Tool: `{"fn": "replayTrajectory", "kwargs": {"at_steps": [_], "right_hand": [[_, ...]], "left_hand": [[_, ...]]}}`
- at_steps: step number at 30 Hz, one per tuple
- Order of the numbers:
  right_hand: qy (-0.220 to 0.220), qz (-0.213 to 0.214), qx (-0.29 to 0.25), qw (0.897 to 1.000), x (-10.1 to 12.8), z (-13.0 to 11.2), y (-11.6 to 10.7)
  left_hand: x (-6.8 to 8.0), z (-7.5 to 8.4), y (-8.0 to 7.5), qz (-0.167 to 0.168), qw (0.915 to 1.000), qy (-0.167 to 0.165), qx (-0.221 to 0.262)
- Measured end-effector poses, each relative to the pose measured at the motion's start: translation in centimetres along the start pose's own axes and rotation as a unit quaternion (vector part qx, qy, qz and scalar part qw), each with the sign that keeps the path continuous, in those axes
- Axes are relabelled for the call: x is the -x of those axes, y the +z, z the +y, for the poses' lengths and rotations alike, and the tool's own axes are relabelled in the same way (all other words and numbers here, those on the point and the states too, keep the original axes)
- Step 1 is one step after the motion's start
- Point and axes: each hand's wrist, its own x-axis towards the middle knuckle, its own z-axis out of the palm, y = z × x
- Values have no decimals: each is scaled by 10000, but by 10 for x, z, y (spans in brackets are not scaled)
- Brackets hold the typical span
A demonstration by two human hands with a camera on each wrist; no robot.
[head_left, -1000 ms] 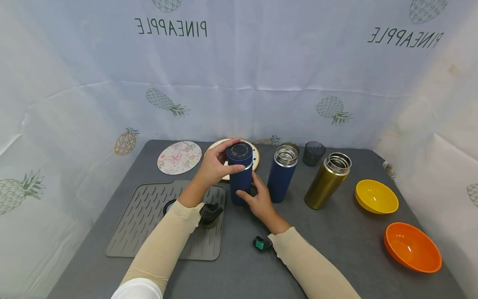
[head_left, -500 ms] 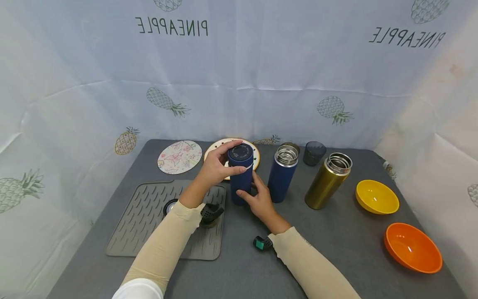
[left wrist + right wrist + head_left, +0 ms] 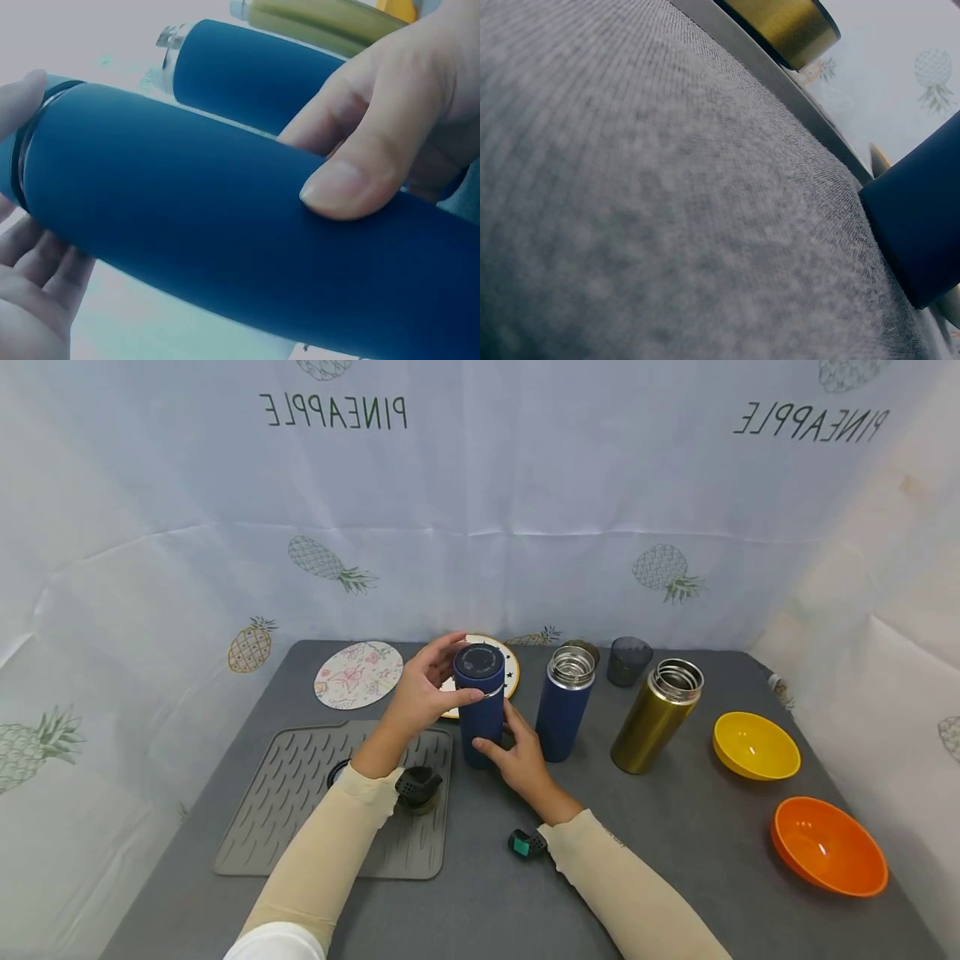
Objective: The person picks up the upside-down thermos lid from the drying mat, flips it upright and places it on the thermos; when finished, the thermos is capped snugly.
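Note:
A dark blue flask [image 3: 481, 714] stands upright on the grey table [image 3: 675, 868] with its blue lid [image 3: 479, 666] on top. My left hand [image 3: 425, 691] curls round the lid, thumb in front. My right hand [image 3: 519, 758] grips the lower body of the flask. In the left wrist view the blue flask [image 3: 225, 247] fills the frame, with the right hand's thumb [image 3: 352, 187] pressed on it and the left hand's fingers [image 3: 34, 285] at the lid end. The right wrist view shows only grey table cloth [image 3: 630, 187] and a blue flask base [image 3: 922, 225].
A second blue flask [image 3: 564, 702] and a gold flask [image 3: 656, 717] stand open to the right. Yellow bowl [image 3: 755, 746] and orange bowl [image 3: 828, 846] lie far right. A grey ribbed mat [image 3: 300, 802] with a dark strainer [image 3: 417, 785] lies left. Two round coasters [image 3: 358, 674] and a dark cup [image 3: 628, 660] sit behind.
The left hand's fingers have shifted a little round the lid. The flask and the right hand stay in place; the view has tilted slightly.

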Motion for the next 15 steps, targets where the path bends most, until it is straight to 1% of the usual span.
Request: {"fn": "replayTrajectory", "kwargs": {"at_steps": [2, 5, 7, 8, 10, 12, 14, 15], "right_hand": [[8, -15, 29, 10000, -1, 10, 2], [14, -110, 29, 9999, -1, 15, 1], [8, -156, 19, 9999, -1, 16, 0], [27, -164, -20, 9999, -1, 11, -1], [20, -172, -48, 9998, 0, 7, -1], [-8, -130, -17, 9999, 0, 5, 0], [-34, -78, 5, 10000, 0, 5, 0], [-63, -49, 46, 10000, 0, 9, 1]], "left_hand": [[-2, 0, -3, -186, 9997, 85, 93], [-4, -3, -8, -555, 9977, 264, 275], [-4, -5, -11, -810, 9955, 334, 360], [-4, -6, -12, -926, 9944, 340, 378], [-4, -7, -12, -1109, 9925, 268, 444], [-3, -6, -8, -1128, 9924, 131, 475], [-3, -4, 0, -980, 9941, -42, 465], [-3, -3, 5, -843, 9953, -154, 451]]}}
